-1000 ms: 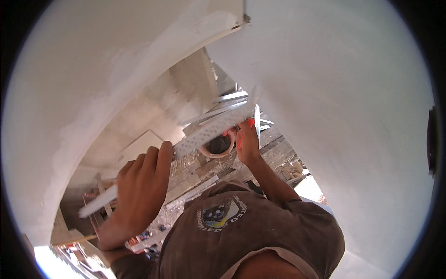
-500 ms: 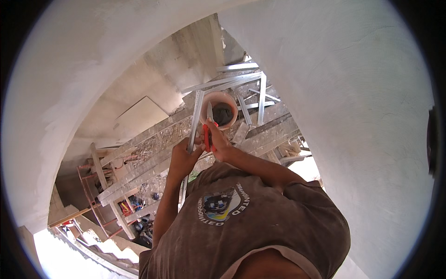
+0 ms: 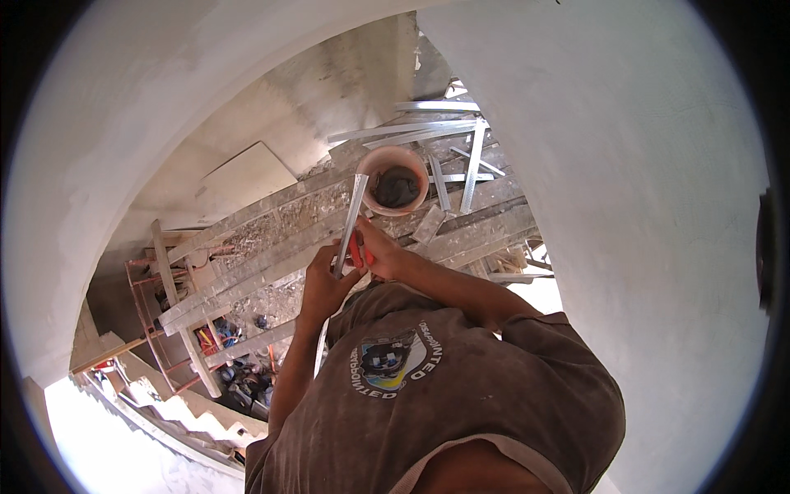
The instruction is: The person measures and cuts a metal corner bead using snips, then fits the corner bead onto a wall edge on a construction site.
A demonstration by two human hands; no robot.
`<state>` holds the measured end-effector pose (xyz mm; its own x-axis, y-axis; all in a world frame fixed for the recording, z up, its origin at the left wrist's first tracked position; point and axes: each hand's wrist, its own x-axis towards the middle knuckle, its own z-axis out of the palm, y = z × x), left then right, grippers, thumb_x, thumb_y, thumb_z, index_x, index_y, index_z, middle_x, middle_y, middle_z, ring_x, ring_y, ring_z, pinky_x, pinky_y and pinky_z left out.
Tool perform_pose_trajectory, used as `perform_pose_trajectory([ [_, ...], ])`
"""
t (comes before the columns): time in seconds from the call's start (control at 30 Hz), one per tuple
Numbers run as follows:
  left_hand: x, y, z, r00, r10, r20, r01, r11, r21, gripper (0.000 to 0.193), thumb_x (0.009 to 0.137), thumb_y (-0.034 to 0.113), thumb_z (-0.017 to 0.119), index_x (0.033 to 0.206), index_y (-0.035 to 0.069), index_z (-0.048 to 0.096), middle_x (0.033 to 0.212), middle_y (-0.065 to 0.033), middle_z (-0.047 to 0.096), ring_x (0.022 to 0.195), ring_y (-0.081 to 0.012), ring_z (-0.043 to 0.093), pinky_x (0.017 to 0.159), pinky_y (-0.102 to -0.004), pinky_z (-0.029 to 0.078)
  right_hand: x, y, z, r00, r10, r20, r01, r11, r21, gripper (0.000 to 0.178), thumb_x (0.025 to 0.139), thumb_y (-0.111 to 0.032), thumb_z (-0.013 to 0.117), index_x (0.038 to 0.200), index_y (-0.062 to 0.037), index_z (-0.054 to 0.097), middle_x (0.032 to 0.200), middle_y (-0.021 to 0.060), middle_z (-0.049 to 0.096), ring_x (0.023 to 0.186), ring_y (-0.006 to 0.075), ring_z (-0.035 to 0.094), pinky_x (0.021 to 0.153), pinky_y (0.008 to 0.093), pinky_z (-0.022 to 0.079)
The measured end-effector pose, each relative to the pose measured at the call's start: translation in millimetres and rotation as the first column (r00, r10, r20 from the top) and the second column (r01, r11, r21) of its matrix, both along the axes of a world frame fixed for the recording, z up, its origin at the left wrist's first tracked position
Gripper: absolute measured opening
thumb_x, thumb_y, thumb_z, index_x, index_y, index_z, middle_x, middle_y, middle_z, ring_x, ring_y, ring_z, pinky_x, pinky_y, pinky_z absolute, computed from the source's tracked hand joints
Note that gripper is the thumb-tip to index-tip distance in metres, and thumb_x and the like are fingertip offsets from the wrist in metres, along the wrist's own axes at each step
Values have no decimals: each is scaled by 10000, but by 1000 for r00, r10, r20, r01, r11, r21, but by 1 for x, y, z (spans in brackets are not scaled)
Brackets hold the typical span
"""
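Note:
A long, thin metal profile strip (image 3: 354,209) runs upright in front of my chest, its lower part passing down behind my left forearm. My left hand (image 3: 323,280) is closed round this strip. In my right hand (image 3: 380,250) are snips with red handles (image 3: 357,249), held against the right side of the strip. The blades are hidden behind the strip and my fingers, so I cannot tell whether they bite into the metal. Just beyond my hands stands a pinkish round bucket (image 3: 369,169) with dark contents.
Several loose metal profiles (image 3: 473,169) lie on the worn planks (image 3: 271,276) beyond and right of the bucket. A curved pale wall (image 3: 650,206) closes in the right side. Lower left are a rusty metal frame (image 3: 152,329) and a drop with clutter beneath.
The snips have turned from pointing forward, blades showing, to lying across at the strip, blades hidden. My right hand has drawn nearer my left. The view has shifted slightly.

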<state>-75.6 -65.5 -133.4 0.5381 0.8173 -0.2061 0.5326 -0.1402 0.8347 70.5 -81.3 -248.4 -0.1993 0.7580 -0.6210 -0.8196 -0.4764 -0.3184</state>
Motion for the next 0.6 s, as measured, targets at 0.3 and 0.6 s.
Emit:
perform_pose_trajectory([
  [0.3,-19,-5,-6,983,-44,-179,24,993,-112,318,848,215,809,1012,-21,675,774,-75,684,697,-131,606,692,-311,510,-19,-1,8,998,-32,49,38,991,-129,438,1033,-538,473,1026,-109,558,926,87,648,827,214,651,722,390,554],
  [0.6,-13,-12,-18,994,112,19,-111,992,-64,251,879,235,767,835,-2,694,666,-86,639,609,-118,542,586,-329,453,-28,5,22,956,-213,201,251,950,-186,622,930,-721,513,986,-103,548,813,29,559,651,152,561,527,343,473],
])
